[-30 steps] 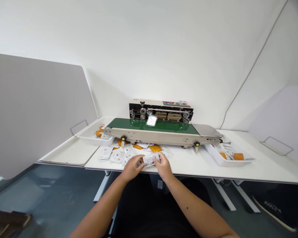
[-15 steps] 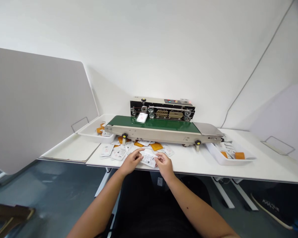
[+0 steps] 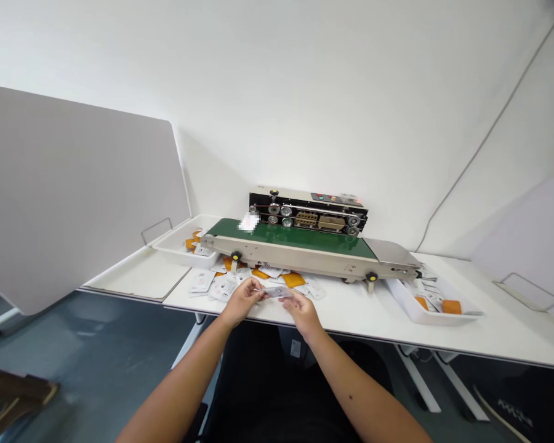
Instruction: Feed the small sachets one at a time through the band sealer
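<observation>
Between my two hands is a small white printed packet (image 3: 277, 292), tilted so that it shows narrow. My left hand (image 3: 244, 301) pinches its left end, and my right hand (image 3: 302, 312) grips its right end. Just beyond the hands, several white packets (image 3: 202, 281) and orange packets (image 3: 294, 280) lie loosely on the table, partly under the conveyor. On the green conveyor belt (image 3: 300, 237) of a band sealing machine (image 3: 309, 212), another white packet (image 3: 248, 222) sits near the left end, its surface blurred.
A white tray (image 3: 178, 255) with orange and white packets stands left of the conveyor. Another white tray (image 3: 425, 315) with packets is at the right end. Grey panels (image 3: 83, 203) stand at both sides. The white table's (image 3: 351, 314) front edge runs close to my body.
The packet in my hands has tilted from showing its printed face to nearly edge-on. On the belt, the white packet has moved left, away from the rollers. The view has shifted slightly.
</observation>
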`<control>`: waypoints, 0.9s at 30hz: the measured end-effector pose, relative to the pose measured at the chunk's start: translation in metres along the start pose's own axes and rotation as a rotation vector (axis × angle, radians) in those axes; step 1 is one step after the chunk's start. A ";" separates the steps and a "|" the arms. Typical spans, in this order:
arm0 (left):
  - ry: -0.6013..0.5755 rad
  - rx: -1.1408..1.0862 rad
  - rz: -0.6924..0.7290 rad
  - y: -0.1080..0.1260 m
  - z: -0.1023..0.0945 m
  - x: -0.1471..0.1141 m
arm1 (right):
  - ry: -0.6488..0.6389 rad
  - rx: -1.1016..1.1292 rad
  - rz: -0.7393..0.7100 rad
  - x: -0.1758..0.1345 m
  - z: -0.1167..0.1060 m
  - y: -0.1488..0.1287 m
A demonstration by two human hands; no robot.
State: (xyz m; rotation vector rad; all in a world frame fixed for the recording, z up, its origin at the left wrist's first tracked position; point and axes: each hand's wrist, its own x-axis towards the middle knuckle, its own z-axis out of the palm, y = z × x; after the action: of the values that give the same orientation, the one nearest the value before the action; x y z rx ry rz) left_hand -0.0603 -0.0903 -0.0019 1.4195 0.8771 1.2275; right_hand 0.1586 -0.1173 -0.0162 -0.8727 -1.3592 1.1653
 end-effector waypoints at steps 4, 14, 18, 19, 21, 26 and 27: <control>-0.098 0.053 0.019 0.000 0.001 -0.003 | 0.095 -0.073 0.029 0.005 0.010 0.002; -0.156 0.159 0.075 0.012 0.004 -0.008 | 0.649 0.111 -0.168 0.121 -0.163 -0.113; -0.135 0.190 0.097 0.015 0.004 -0.009 | 0.856 0.002 -0.060 0.163 -0.248 -0.137; -0.131 0.196 0.102 0.015 0.004 -0.009 | 0.899 -0.025 -0.008 0.168 -0.260 -0.137; -0.126 0.205 0.108 0.015 0.003 -0.010 | 0.957 -0.064 0.095 0.176 -0.273 -0.134; -0.129 0.223 0.104 0.015 0.003 -0.010 | 0.900 -0.092 0.238 0.189 -0.265 -0.123; -0.132 0.228 0.102 0.014 0.003 -0.010 | 0.872 -0.095 0.250 0.192 -0.261 -0.122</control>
State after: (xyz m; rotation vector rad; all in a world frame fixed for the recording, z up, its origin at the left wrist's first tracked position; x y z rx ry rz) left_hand -0.0611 -0.1034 0.0100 1.7261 0.8833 1.1206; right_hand 0.4023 0.0779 0.1321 -1.4318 -0.5977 0.7383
